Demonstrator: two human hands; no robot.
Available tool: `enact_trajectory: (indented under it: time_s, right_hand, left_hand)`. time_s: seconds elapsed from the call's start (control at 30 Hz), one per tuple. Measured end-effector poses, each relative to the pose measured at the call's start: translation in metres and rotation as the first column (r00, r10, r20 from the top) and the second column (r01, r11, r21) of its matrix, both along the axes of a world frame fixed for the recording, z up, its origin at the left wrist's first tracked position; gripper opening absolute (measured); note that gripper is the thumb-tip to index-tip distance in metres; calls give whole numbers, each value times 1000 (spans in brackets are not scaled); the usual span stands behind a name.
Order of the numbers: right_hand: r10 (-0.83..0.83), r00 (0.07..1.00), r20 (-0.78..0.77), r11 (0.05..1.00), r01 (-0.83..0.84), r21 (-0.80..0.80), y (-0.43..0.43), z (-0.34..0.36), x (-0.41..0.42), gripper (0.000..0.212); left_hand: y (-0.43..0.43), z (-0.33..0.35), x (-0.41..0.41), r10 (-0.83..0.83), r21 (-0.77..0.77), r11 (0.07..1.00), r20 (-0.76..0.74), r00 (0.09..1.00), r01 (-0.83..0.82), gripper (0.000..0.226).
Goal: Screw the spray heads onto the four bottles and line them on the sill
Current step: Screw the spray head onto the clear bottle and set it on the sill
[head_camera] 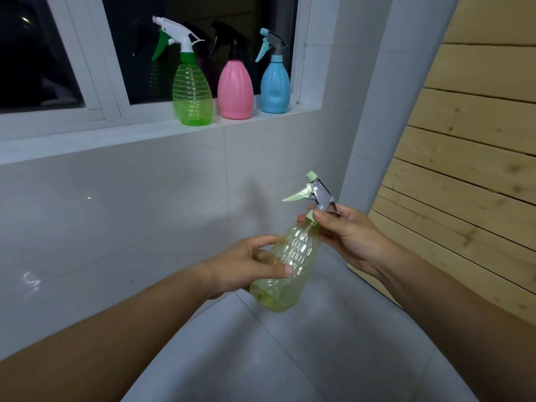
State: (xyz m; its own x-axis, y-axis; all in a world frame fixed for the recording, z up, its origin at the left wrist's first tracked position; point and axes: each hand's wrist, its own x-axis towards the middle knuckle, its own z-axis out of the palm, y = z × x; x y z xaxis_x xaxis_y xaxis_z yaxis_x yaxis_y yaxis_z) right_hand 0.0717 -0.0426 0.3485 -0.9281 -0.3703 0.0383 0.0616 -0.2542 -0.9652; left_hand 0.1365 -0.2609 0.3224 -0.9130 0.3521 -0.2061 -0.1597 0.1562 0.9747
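I hold a pale yellow-green clear bottle tilted in front of me, below the sill. My left hand grips its lower body. My right hand pinches the collar of its grey and mint spray head, which sits on the bottle's neck. On the white sill stand three bottles with spray heads on: a clear green one with a white and green head, a pink one with a black head, and a blue one with a grey and blue head.
A dark window with white frames rises behind the sill. White wall tiles run below it. A white pillar and a light wooden slat wall stand to the right. The floor is grey tile.
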Motion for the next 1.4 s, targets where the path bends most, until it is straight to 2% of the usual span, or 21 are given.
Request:
enact_trajectory:
  time_s: [0.17,0.33,0.43,0.5,0.53,0.6,0.67,0.77,0.93,1.03,1.13,1.23,1.33,1.4]
  right_hand:
    - [-150,988,-37,989,150,2,-9,-3,2,4]
    - [-196,980,-33,980,196,20,-12,-2,3,3]
    - [-184,983,14,982,184,-29,-14,2,5,22]
    - [-154,987,40,988,154,14,-16,4,8,40]
    - [-144,989,24,987,141,81,-17,4,12,43]
    - [-95,995,-37,977,100,189,-21,6,19,38]
    - [-20,994,-112,972,45,230,-29,10,25,30]
    - [14,963,-270,958,65,280,-45,30,26,33]
    - [56,889,-454,941,106,323,-102,81,9,33]
    - [50,882,-469,943,113,313,-149,111,-6,43]
    - [56,869,-491,953,101,287,-191,135,-18,37]
    - [56,852,-521,958,102,269,-227,150,-31,25]
    - [66,840,-538,952,109,288,-258,155,-46,29]
    - [63,825,-562,944,133,301,-274,155,-53,32]
  left_hand:
    - [7,-4,-2,98,-22,995,-91,991,-100,64]
    - [10,-5,-4,122,-50,991,-108,987,-128,65]
    - [10,-3,-4,173,-41,983,-91,981,-177,63]
    - [10,2,-3,214,21,977,-82,973,-213,56]
    - [10,6,-3,241,62,970,-85,967,-236,54]
    - [8,15,-2,296,143,949,-99,950,-281,54]
    - [6,26,0,337,212,927,-113,935,-308,50]
    - [-6,48,2,387,303,893,-134,912,-334,32]
    - [-51,95,2,523,324,841,-284,804,-433,28]
    - [-89,125,-5,592,266,805,-390,705,-530,35]
    - [-125,153,-16,621,233,773,-465,631,-590,35]
    - [-155,173,-30,636,217,752,-486,599,-622,27]
    - [-180,180,-43,665,194,722,-459,589,-664,31]
    - [-193,181,-50,685,192,701,-452,572,-687,26]
